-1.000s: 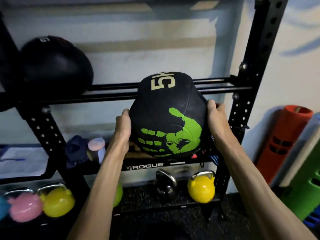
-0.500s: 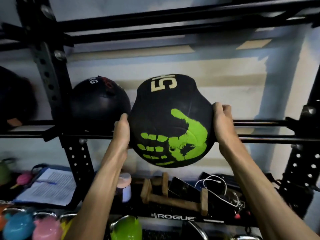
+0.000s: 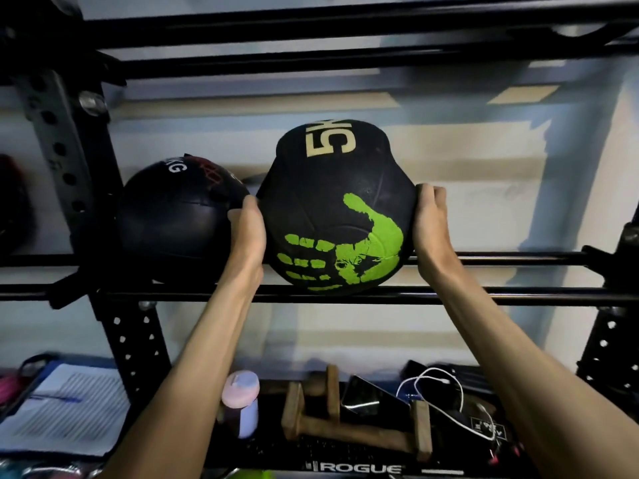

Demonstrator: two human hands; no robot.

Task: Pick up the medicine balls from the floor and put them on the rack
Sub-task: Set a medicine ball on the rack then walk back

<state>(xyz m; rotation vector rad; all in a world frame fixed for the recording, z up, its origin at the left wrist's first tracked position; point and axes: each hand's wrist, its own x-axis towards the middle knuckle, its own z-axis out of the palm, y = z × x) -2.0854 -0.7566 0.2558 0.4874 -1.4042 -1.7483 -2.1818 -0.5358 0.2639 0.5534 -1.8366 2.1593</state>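
A black 5 kg medicine ball (image 3: 335,209) with a green handprint sits at the level of the rack's two shelf rails (image 3: 501,294), its underside at the front rail. My left hand (image 3: 247,233) grips its left side and my right hand (image 3: 430,229) grips its right side, fingers wrapped behind the ball. Whether its weight rests on the rails I cannot tell. A second black medicine ball (image 3: 176,219) lies on the same rails just to the left, close to my left hand.
A perforated black upright (image 3: 65,160) stands left of the balls, and another dark ball (image 3: 10,209) lies beyond it. The rails run bare to the right. The shelf below holds a clipboard with papers (image 3: 65,413), a bottle (image 3: 242,402), wooden handles (image 3: 345,426) and a phone with a white cable (image 3: 432,392).
Both hands have carried the green-print ball from below the shelf up and forward to the rails, beside the other black ball. The grip on its sides is unchanged.
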